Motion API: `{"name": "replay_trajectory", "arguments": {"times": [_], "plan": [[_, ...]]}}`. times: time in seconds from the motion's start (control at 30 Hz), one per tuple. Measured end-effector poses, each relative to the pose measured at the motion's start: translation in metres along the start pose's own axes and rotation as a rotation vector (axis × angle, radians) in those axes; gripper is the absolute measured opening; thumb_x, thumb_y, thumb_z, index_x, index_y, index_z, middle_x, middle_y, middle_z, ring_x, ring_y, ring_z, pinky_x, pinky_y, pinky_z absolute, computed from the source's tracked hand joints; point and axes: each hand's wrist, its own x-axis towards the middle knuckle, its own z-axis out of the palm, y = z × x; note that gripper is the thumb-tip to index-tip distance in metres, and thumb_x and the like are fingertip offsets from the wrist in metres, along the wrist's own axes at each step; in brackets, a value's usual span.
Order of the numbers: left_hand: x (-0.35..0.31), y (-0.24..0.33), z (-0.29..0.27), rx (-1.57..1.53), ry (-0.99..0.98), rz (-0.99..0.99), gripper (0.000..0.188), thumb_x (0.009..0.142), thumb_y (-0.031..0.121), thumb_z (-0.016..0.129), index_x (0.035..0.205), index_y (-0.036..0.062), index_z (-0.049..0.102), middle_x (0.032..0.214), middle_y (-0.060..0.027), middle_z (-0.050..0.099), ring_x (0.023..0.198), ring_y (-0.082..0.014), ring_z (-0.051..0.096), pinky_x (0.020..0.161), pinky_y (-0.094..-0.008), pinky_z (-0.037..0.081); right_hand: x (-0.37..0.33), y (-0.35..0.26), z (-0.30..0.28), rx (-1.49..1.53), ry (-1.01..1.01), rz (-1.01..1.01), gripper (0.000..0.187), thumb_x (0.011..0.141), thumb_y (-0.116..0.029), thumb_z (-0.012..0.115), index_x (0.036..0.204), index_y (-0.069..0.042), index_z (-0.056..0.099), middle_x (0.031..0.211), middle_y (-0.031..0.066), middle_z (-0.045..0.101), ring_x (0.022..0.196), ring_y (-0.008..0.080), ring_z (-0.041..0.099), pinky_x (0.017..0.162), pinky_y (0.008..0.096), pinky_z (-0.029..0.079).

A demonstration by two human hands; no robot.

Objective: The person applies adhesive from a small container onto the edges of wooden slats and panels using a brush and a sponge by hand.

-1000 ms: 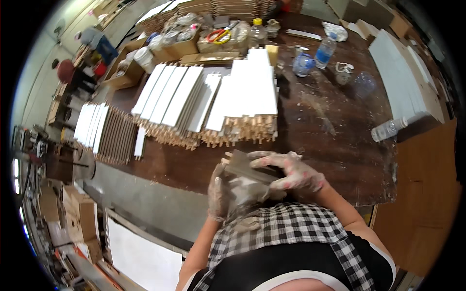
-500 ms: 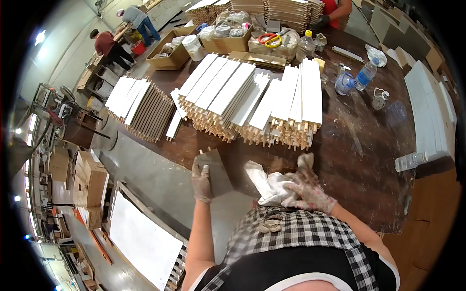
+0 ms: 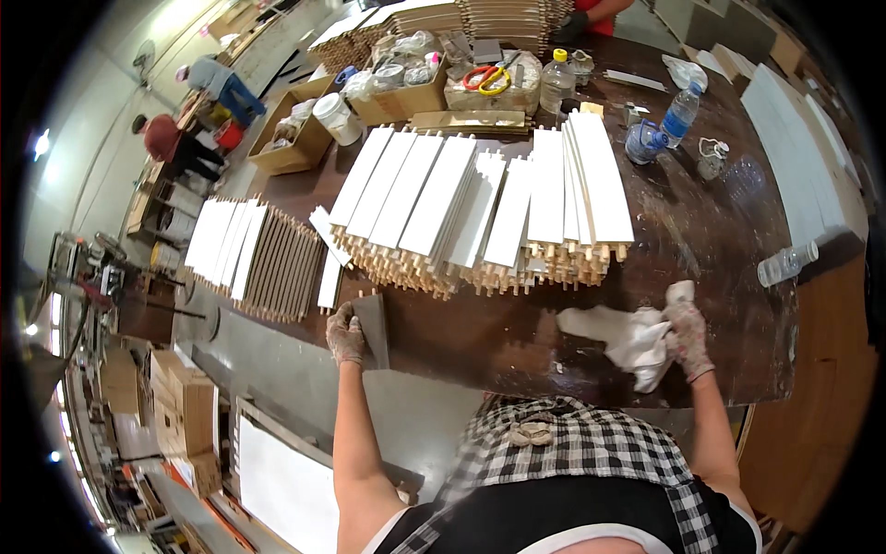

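Observation:
My left hand [image 3: 346,336], in a stained glove, is closed on the edge of a board [image 3: 374,329] with a grey-brown face and small wooden pegs at its far end. The board is tilted at the table's front left edge, close to the white slats. At the right, my gloved right hand [image 3: 688,337] grips a crumpled white cloth [image 3: 639,343] that lies spread over the dark tabletop. Ahead, several white slats with dowel ends [image 3: 434,198] are stacked in the middle. Another stack of slats [image 3: 277,254] stands further left, its layers showing at the side.
On the dark brown table [image 3: 526,355] are cardboard boxes [image 3: 295,138], a white tub [image 3: 337,118], scissors [image 3: 486,80] and plastic bottles [image 3: 681,115]. One bottle [image 3: 786,264] lies near the right edge. White panels [image 3: 794,138] stand at the right. Other people [image 3: 171,143] work at the far left.
My left hand has moved left and forward with the board, which now shows more edge-on. My right hand has carried the cloth from beside the apron rightward onto the table.

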Motion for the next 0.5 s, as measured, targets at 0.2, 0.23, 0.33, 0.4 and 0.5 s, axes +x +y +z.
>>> {"name": "replay_trajectory", "arguments": {"times": [0.2,0.23,0.33,0.4,0.5], "plan": [[0.087,0.049,0.006,-0.750,-0.118,-0.043,0.033,0.099,0.026,0.048,0.117,0.0010,0.060,0.100,-0.0083,0.066,0.087,-0.0194,0.063,0.077,-0.0288,0.050,0.033,-0.035,-0.023,-0.589,-0.163,0.313,0.039,0.072,-0.012,0.062,0.111,-0.012,0.060,0.119,0.0126,0.056,0.113,0.0331,0.050,0.098,0.0412,0.038],[0.101,0.073,0.011,-0.864,-0.125,-0.106,0.039,0.099,0.032,0.045,0.119,0.0005,0.059,0.102,-0.0074,0.065,0.088,-0.0183,0.062,0.077,-0.0283,0.050,0.048,-0.057,-0.027,-0.458,-0.151,0.408,0.043,0.073,-0.012,0.061,0.116,-0.012,0.058,0.126,0.0104,0.051,0.116,0.0332,0.048,0.102,0.0470,0.032],[0.170,0.049,0.006,-1.177,-0.560,-0.154,0.057,0.099,0.047,0.034,0.126,0.0007,0.053,0.114,-0.0111,0.061,0.099,-0.0212,0.060,0.082,-0.0311,0.050,0.084,-0.086,-0.021,-0.152,-0.054,0.505,0.046,0.081,-0.017,0.062,0.126,-0.012,0.052,0.134,0.0083,0.046,0.118,0.0323,0.048,0.104,0.0481,0.032],[0.188,0.072,0.040,-1.136,-0.549,-0.389,0.060,0.098,0.050,0.034,0.127,0.0002,0.051,0.113,-0.0133,0.061,0.097,-0.0249,0.062,0.077,-0.0329,0.052,0.096,-0.086,-0.010,1.000,0.124,0.960,0.045,0.088,-0.023,0.059,0.130,-0.012,0.048,0.134,0.0066,0.046,0.115,0.0256,0.051,0.098,0.0412,0.040],[0.191,0.119,0.068,-1.379,-0.738,-0.497,0.054,0.098,0.044,0.039,0.123,-0.0014,0.051,0.106,-0.0160,0.062,0.090,-0.0244,0.063,0.066,-0.0337,0.053,0.099,-0.058,0.030,1.141,0.232,0.686,0.043,0.095,-0.029,0.051,0.133,-0.011,0.046,0.135,0.0059,0.045,0.113,0.0205,0.052,0.093,0.0350,0.044]]}}
